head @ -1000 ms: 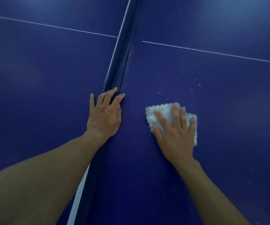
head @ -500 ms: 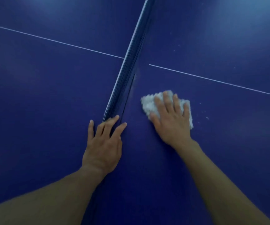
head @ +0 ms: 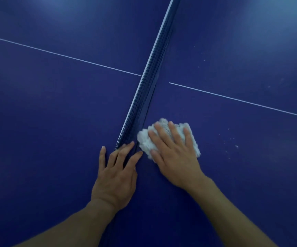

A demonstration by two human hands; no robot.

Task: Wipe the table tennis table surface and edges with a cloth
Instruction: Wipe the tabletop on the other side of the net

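The dark blue table tennis table [head: 242, 175] fills the view. Its net [head: 147, 81] runs from the top centre down to my hands. My right hand [head: 172, 154] lies flat with straight fingers on a white fluffy cloth [head: 146, 139], pressing it onto the right half right beside the net's foot. My left hand [head: 117, 177] rests flat with spread fingers across the net's base, holding nothing. The cloth's middle is hidden under my right hand.
A thin white centre line [head: 242, 100] crosses both halves. White specks of dust [head: 233, 145] lie on the surface to the right of the cloth, and a few more specks [head: 201, 63] sit further away.
My right hand has slid the cloth left along the surface until it sits against the net. The left hand stays on the net's base. The camera view has shifted.
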